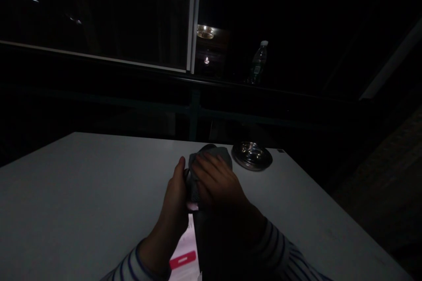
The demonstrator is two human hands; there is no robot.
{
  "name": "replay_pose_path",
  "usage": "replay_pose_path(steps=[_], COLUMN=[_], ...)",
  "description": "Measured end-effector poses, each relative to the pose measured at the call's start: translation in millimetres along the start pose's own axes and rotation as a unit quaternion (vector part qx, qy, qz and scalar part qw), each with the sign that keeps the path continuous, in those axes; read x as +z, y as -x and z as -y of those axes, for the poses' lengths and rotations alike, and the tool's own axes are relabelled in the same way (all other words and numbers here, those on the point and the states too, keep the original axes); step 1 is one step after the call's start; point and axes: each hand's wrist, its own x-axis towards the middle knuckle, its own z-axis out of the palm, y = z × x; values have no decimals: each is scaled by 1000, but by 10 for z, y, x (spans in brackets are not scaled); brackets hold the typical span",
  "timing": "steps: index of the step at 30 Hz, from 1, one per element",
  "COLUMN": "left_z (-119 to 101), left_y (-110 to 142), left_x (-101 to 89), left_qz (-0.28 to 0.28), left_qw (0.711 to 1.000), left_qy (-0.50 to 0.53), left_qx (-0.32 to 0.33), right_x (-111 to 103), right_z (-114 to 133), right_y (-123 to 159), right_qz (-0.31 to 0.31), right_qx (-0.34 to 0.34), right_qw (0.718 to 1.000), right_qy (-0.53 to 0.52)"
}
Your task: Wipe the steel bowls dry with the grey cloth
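A grey cloth lies over a shiny metal bowl, which is mostly hidden; only parts of its edge and side show. My left hand grips the bowl from the left, thumb up along its side. Pressed on the cloth from the right is my right hand, fingers bent over it and holding it against the bowl. A second shiny metal bowl sits on the white table, just beyond my right hand and apart from it.
Below my hands glows a lit screen with a red bar. A small dark item lies by the table's far right corner. Past the table, a clear plastic bottle stands on the ledge by a white-framed window. The room is very dark.
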Motion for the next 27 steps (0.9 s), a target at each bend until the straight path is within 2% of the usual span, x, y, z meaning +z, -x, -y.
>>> replay_pose_path(steps=[4,8,14,20,23,25,27], left_z=[-72,-96,-108,-173,-196,-206,-211], left_y=[46,46,21,43,25,1,-15], left_x=[24,9,-4,41,29,11,2], left_qz=[17,23,35,31,36,40,44], left_qw=[997,997,997,997,996,995,994], left_qy=[62,50,-5,16,36,51,67], left_qx=[-41,-56,-65,-65,-73,-71,-73], right_x=[98,128,81,77,87,70,32], right_z=[36,52,73,52,-17,-76,-126], right_y=[100,197,315,429,556,657,745], right_qz=[-11,1,29,59,54,64,83], right_qx=[-70,-126,-167,-183,-200,-186,-140], right_qw=[997,990,983,979,976,980,987], right_qy=[42,56,73,74,65,27,-11])
